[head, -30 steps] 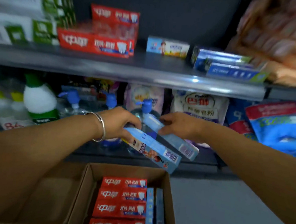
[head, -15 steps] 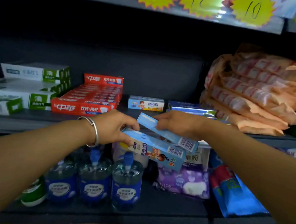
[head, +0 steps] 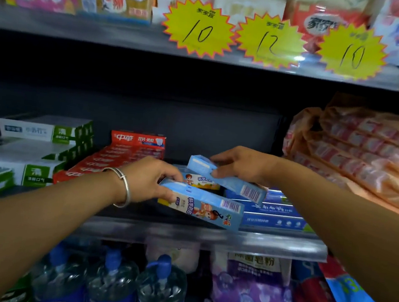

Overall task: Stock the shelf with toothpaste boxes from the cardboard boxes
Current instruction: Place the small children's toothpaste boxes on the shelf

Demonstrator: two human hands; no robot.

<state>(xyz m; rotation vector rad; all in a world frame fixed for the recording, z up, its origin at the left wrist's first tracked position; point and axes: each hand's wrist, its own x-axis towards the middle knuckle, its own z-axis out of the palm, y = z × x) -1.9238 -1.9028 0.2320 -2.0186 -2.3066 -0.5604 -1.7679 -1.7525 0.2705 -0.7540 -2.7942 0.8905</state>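
both hands have risen to the shelf (head: pixel 200 236), left grip (head: pixel 150 181) and right grip (head: pixel 239 165) each pinching a toothpaste box.

Both hands have risen from above the cardboard box, now out of sight, to the middle shelf (head: pixel 200 236). The left hand (head: pixel 149 180) now holds its light-blue toothpaste box (head: pixel 203 206) over the shelf's front edge; the right hand (head: pixel 241 165) carries the second box (head: pixel 227 180) at 1 o'clock, above a shelved matching box (head: pixel 199 181).

Both forearms are bare, and a thin silver bangle (head: pixel 123 187) circles the left wrist.
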